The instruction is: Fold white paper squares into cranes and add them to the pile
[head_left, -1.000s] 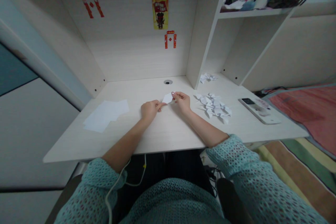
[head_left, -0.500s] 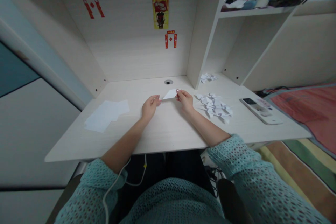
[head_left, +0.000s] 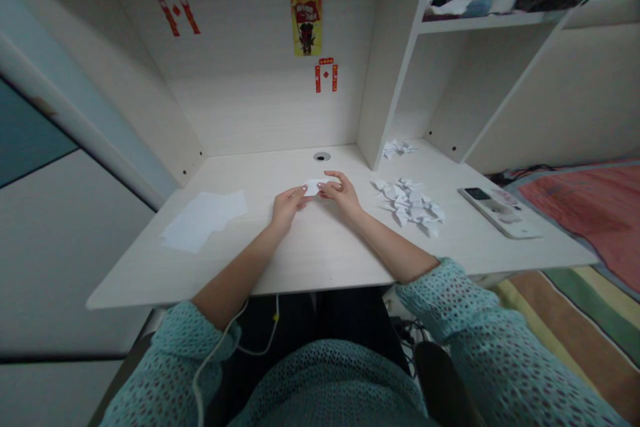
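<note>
A small piece of white paper is held up between both hands over the middle of the desk. My left hand pinches its left end, thumb on top. At the right end, my right hand grips it between thumb and fingers, with the index finger raised and a ring on one finger. To the right lies a pile of folded white paper pieces. Flat white paper sheets lie overlapping on the left of the desk.
More folded paper lies at the back under the shelf. A white phone rests near the right end of the desk. A round cable hole sits by the back panel. A white cable crosses my left sleeve.
Both hands have come closer together, the right one moving left. The paper between them now looks smaller, and my right index finger has lifted.
</note>
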The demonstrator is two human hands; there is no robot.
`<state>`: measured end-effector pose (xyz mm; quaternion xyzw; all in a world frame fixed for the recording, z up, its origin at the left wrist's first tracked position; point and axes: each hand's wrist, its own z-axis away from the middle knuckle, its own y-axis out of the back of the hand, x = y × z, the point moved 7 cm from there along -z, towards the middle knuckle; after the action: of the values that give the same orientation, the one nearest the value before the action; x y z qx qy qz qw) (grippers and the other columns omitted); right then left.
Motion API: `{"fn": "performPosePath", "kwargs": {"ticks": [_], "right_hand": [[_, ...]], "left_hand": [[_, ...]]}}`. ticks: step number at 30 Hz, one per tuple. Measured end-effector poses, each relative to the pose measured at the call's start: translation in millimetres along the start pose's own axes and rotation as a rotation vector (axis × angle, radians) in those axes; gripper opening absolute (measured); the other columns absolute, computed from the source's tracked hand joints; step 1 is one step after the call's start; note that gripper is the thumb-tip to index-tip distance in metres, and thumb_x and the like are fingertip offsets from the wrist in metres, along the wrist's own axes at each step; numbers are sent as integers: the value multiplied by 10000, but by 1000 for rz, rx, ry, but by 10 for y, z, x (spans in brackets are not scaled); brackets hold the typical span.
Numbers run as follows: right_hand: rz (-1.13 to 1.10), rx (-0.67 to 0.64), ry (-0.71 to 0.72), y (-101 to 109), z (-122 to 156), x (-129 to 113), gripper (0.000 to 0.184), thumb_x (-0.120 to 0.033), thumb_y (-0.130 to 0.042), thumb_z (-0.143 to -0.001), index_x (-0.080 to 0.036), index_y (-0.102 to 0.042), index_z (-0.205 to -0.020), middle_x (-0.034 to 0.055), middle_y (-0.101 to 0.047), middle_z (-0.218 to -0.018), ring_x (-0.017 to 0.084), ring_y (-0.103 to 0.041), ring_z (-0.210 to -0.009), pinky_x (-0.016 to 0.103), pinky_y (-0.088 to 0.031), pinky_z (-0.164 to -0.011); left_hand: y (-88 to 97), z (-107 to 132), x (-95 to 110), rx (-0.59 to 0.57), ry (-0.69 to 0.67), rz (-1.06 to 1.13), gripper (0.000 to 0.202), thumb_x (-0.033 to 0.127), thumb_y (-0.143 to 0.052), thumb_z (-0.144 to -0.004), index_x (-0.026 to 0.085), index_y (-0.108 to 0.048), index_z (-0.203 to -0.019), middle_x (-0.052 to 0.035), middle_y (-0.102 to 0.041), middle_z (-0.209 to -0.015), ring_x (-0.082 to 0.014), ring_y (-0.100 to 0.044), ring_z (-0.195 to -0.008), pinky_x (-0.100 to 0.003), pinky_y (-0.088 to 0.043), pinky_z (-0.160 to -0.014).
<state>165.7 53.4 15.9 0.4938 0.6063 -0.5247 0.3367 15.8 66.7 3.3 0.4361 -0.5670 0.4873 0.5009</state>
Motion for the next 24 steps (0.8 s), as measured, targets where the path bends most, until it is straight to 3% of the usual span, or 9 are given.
{"fn": "performPosePath", "kwargs": {"ticks": [3, 5, 8, 14, 17, 20, 24], "right_hand": [[71, -121, 144, -73, 11, -132, 735, -354, -768, -579, -297, -436, -1232, 1, -678, -888, 118, -609, -693, 268, -488, -720], [145, -239, 207, -143, 30, -186, 649, -345, -756, -608, -294, -495, -1199, 41, -650, -1075, 142, -622, -842, 288, -481, -801], [292, -351, 252, -204, 55, -185, 442, -349, -725, -658, -264, -619, -1078, 51, -625, -1163, 190, -583, -1049, 336, -444, -914], [365, -272, 213, -131, 16, -92, 340, -343, -729, -650, -245, -698, -975, 57, -681, -1072, 220, -616, -1024, 375, -454, -913], [340, -216, 177, -76, -13, -70, 335, -351, -739, -636, -223, -712, -943, 71, -699, -1018, 224, -642, -960, 367, -473, -875], [286, -192, 155, -49, -27, -69, 338, -371, -743, -627, -217, -717, -926, 73, -703, -1003, 219, -653, -918, 354, -486, -844], [213, -182, 136, -48, -24, -76, 332, -373, -764, -591, -213, -722, -878, 60, -714, -957, 203, -660, -851, 336, -497, -802]], "left_hand": [[40, -22, -30, 20, 3, 16, 443, 488, -690, -653, 162, -687, -953, -99, -689, -987, -166, -649, -794, -212, -385, -584], [61, -34, -43, 30, 10, 31, 444, 490, -684, -660, 158, -684, -956, -103, -693, -966, -165, -647, -787, -210, -373, -572], [60, -44, -60, 14, 18, 32, 433, 482, -689, -655, 149, -686, -932, -99, -699, -915, -167, -643, -780, -210, -357, -554], [9, -38, -46, -36, -25, -29, 416, 485, -670, -674, 137, -682, -902, -85, -698, -782, -163, -639, -720, -225, -376, -557], [2, -7, 31, -34, -68, -38, 457, 477, -638, -715, 155, -642, -1040, -81, -701, -796, -175, -656, -752, -232, -415, -597], [-8, 46, 197, -41, -203, -96, 571, 422, -658, -719, 194, -531, -1227, -51, -702, -761, -181, -665, -761, -254, -458, -655], [-46, 102, 342, -85, -353, -186, 397, 364, -668, -714, 176, -649, -1062, -81, -704, -936, -183, -659, -816, -298, -491, -771]]}}
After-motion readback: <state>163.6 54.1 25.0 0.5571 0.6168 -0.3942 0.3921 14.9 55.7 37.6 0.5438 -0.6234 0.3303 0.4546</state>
